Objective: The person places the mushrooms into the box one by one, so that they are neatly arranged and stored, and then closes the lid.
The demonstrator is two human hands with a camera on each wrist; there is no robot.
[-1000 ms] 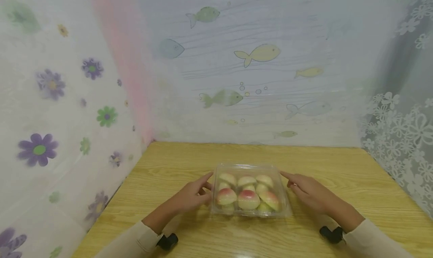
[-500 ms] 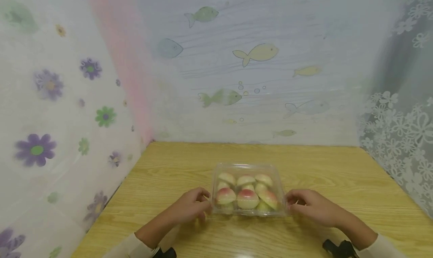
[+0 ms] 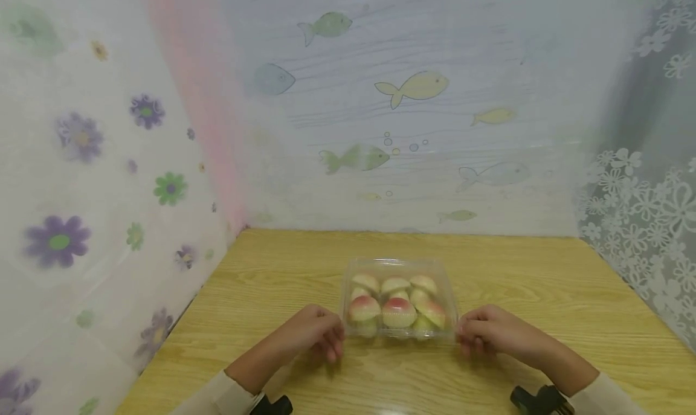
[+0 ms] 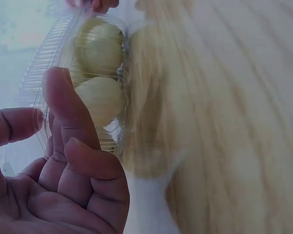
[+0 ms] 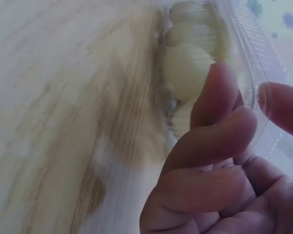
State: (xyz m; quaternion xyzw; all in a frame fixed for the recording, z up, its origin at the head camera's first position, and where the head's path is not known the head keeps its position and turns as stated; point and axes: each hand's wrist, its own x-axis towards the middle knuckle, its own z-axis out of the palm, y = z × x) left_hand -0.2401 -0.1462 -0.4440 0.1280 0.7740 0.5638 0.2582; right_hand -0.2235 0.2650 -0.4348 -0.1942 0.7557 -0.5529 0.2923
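A clear plastic clamshell box (image 3: pixel 391 265) is in the middle of the head view. Through its lid show several cream mushroom-shaped pieces (image 3: pixel 399 313), some with pink caps. At the box's front left corner, my left hand (image 3: pixel 311 333) pinches the rim; the left wrist view shows its thumb (image 4: pixel 19 126) on one side of the rim and fingers on the other. My right hand (image 3: pixel 500 333) grips the front right corner likewise, its thumb (image 5: pixel 283 108) against the rim in the right wrist view. Both hands' lower fingers curl inward beneath the rim.
Under the box lies a yellow wood-grain table (image 3: pixel 288 264). Behind it rises a wall covering (image 3: pixel 418 191) with printed fish, and a flowered one (image 3: pixel 109 215) borders the left side. Dark wrist devices (image 3: pixel 538 398) sit at the sleeves.
Both hands have drawn back from along the box's sides to its front corners, and their fingers have curled onto the rim. The box has shifted slightly up in the head view.
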